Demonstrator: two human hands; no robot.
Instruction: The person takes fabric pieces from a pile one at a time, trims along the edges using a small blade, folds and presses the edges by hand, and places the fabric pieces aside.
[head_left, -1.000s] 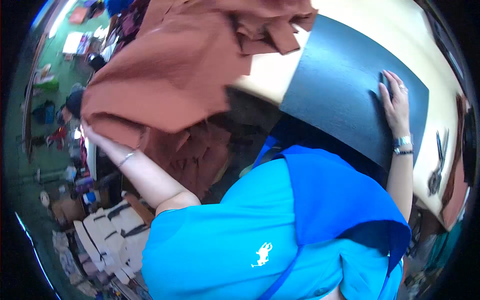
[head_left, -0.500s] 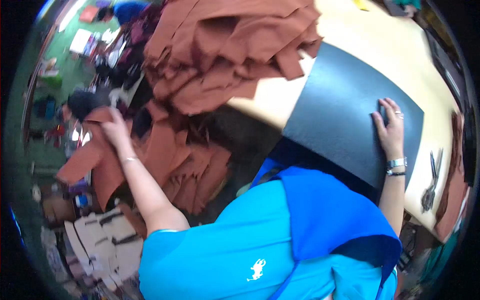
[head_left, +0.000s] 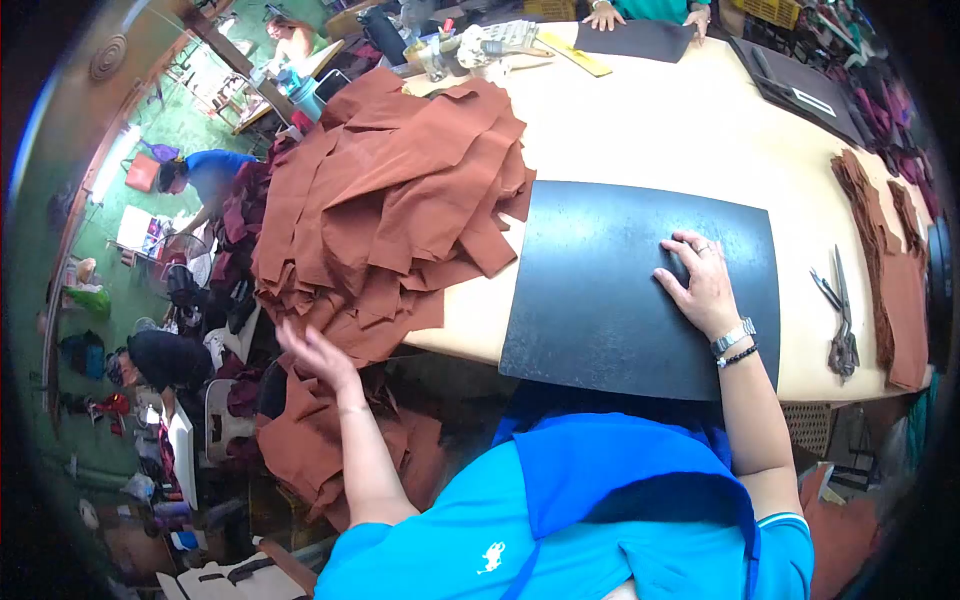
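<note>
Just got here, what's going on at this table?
A person in a blue apron has the right hand on a black mat; can't tell if it grips anything. The left hand is open beside a heap of brown pieces, with more pieces below the table edge. Scissors lie right of the mat. Across the table, someone's hands are at a dark sheet.

Left fingers [head_left: 293,340], earlier holding a brown piece, now observed open; large brown heap [head_left: 395,190] now just beside them.
</note>
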